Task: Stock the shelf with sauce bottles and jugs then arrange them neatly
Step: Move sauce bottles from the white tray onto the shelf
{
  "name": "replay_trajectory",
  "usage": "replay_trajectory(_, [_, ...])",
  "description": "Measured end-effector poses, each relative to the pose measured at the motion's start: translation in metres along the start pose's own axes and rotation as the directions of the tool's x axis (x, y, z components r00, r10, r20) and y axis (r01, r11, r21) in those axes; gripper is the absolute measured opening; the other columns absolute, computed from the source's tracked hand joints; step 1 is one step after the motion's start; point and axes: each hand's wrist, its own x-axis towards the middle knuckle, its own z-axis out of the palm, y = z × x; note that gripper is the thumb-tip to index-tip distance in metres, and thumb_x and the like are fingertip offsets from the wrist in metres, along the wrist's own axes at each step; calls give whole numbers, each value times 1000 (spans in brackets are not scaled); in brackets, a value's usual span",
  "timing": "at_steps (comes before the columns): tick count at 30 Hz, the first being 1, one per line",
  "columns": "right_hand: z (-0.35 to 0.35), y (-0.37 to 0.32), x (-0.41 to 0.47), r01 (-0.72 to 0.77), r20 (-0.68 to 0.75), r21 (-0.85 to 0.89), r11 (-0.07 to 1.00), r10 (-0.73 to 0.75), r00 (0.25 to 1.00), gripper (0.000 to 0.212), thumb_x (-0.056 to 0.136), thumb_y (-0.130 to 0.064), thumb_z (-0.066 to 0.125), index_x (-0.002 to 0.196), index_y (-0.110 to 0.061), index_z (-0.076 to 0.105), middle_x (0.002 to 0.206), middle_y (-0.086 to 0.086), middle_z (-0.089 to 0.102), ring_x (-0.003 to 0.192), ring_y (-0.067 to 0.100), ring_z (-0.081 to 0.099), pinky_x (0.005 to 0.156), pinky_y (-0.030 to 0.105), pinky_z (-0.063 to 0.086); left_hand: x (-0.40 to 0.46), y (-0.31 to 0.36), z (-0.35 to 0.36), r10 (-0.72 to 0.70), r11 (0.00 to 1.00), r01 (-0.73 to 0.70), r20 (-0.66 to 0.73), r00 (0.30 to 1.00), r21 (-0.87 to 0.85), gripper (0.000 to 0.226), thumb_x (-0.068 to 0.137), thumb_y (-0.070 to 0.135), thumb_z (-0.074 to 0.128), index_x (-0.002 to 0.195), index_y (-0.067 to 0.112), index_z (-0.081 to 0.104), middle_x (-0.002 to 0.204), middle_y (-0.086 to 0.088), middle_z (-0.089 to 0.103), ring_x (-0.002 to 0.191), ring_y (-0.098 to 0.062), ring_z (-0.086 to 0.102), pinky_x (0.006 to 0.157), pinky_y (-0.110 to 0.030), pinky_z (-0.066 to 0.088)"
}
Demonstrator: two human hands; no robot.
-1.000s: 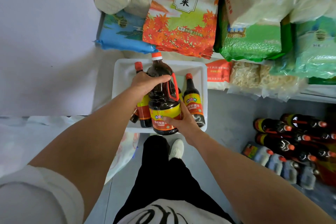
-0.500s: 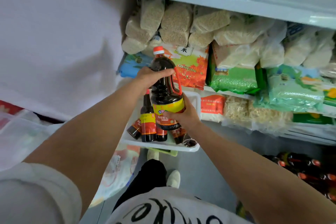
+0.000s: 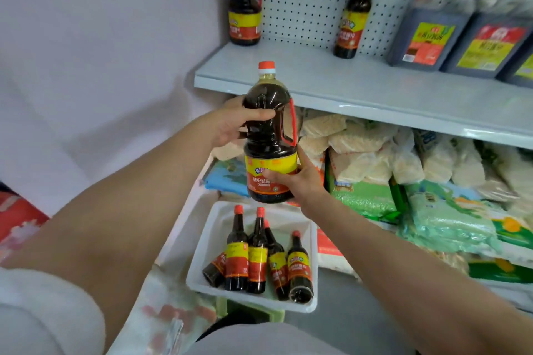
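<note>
Head view. I hold the handled sauce bottle point(image 3: 269, 135) upright in both hands: my left hand point(image 3: 230, 124) wraps its dark shoulder, my right hand point(image 3: 300, 179) curls round the yellow-and-red label near the base. Neither hand is loose.

Change over the last 1.0 s: the bottle has come up out of the white tray point(image 3: 207, 251) and now hangs clear above it, its red cap level with the front lip of the grey shelf point(image 3: 375, 89). So the lift is done; placing is not.

Below my grip, 5 small sauce bottles point(image 3: 256, 253) remain in the tray, 1 lying tilted at the left. Above and beyond my grip, a matching handled bottle point(image 3: 244, 0) stands at the shelf's left end, a slim bottle point(image 3: 352, 17) to its right, then dark jugs point(image 3: 427, 34). The bare stretch between the matching bottle and the slim one looks to me the likely spot. Bagged goods point(image 3: 375, 153) sit under the shelf, right of my grip.
</note>
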Motion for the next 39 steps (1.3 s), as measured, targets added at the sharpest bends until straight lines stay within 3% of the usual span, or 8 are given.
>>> replay_trajectory(4, [9,-47,14,74,-18,6,997,-73,997,79,61,-9,94,129,-30,59,112,-4,74,100,17,72,85,46,60,2,47,-17,103,995,-103,-45,994,10,52,72,22,85,119,24,64,113,-4,74,110,-28,67,104,-51,47])
replay_trajectory(7, [16,-84,29,154,-18,-15,988,-154,988,76,65,-8,92,128,-34,59,109,-7,75,93,10,72,78,37,61,3,87,-28,180,983,-177,-71,981,40,35,80,19,80,110,29,66,111,1,73,110,-23,66,99,-44,49])
replay_trajectory(12, [31,-138,69,260,-11,-43,965,-261,965,75,66,-8,92,127,-36,59,111,-6,74,98,13,72,85,40,61,19,140,-54,297,955,-293,-95,950,54,52,76,21,84,124,26,64,116,3,72,110,-21,66,97,-44,51])
replay_trajectory(19, [38,-156,132,328,-22,-25,944,-329,944,76,68,-6,90,127,-41,57,118,-5,73,105,13,70,86,34,59,64,169,-71,362,932,-363,-121,924,7,69,48,30,95,112,34,69,111,6,74,107,-24,69,97,-51,52])
replay_trajectory(24, [28,-147,171,308,-42,-73,949,-311,949,82,68,-9,91,134,-40,53,120,-8,72,106,7,69,81,23,56,106,163,-72,363,932,-363,-105,926,16,56,68,14,89,115,29,64,112,3,72,105,-21,68,98,-49,52])
replay_trajectory(31, [11,-133,230,279,-91,-136,951,-292,952,86,69,-11,91,140,-35,50,125,-8,69,113,8,66,91,32,57,176,155,-78,346,938,-347,-95,933,10,99,38,41,94,130,30,59,120,6,69,114,-19,63,101,-45,50])
replay_trajectory(35, [4,-129,267,250,-149,-246,937,-291,945,95,63,-31,95,143,-41,45,129,-15,66,121,10,61,100,41,54,213,161,-83,350,934,-346,-32,936,90,94,56,28,95,139,28,49,125,8,63,115,-15,58,104,-40,47])
replay_trajectory(39, [-5,-136,303,251,-145,-328,911,-311,939,83,69,-25,93,133,-48,47,117,-25,66,107,-4,63,89,27,56,252,165,-92,369,921,-361,-31,929,144,88,71,21,89,144,23,39,125,9,53,114,-12,49,95,-28,38])
